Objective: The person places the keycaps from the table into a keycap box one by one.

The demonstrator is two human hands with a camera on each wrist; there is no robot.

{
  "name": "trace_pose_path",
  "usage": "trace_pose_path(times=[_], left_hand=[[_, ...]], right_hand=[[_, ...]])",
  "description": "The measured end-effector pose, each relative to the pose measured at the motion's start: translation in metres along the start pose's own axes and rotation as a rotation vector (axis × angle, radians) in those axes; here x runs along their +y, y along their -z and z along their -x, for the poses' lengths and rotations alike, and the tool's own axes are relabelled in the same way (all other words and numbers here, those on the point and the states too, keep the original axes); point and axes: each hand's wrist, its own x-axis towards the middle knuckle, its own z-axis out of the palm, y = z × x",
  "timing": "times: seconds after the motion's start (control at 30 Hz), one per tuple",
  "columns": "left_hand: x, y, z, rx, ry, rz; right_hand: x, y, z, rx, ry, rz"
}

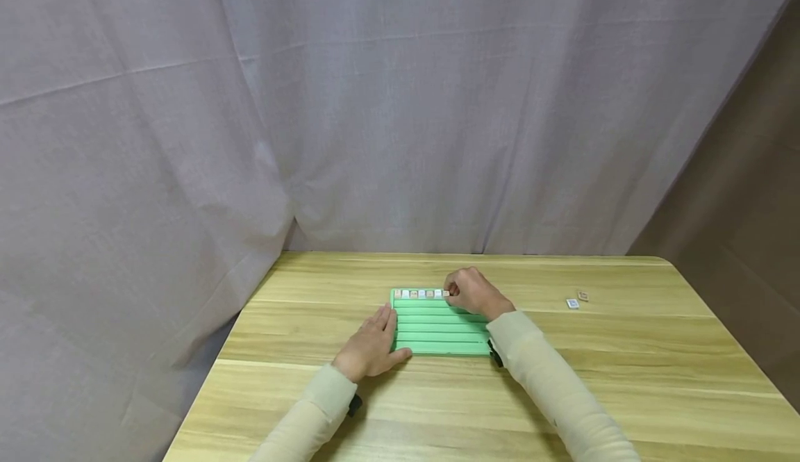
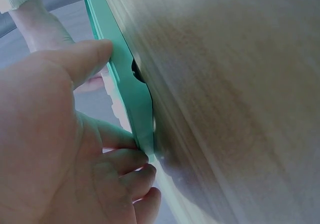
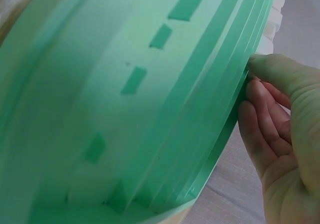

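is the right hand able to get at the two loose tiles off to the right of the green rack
Probably yes. The two loose tiles lie on bare table to the right of the green rack, nothing between them and the right hand, though its fingers are at the tile row now.

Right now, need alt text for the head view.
A person's right hand pinches a small tile at the end of a row of tiles on a green ridged board, while the left hand rests at its left edge. Two loose tiles lie on the wooden table.
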Motion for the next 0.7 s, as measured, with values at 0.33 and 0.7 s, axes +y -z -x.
trace_pose_path(times=[0.33, 0.7], left_hand=[[0.0, 0.001, 0.001, 0.001, 0.004, 0.019], [0.001, 0.002, 0.002, -0.013, 0.001, 0.021]], right_hand=[[-0.002, 0.0, 0.001, 0.01, -0.007, -0.011], [0.004, 0.012, 0.012, -0.015, -0.031, -0.03]])
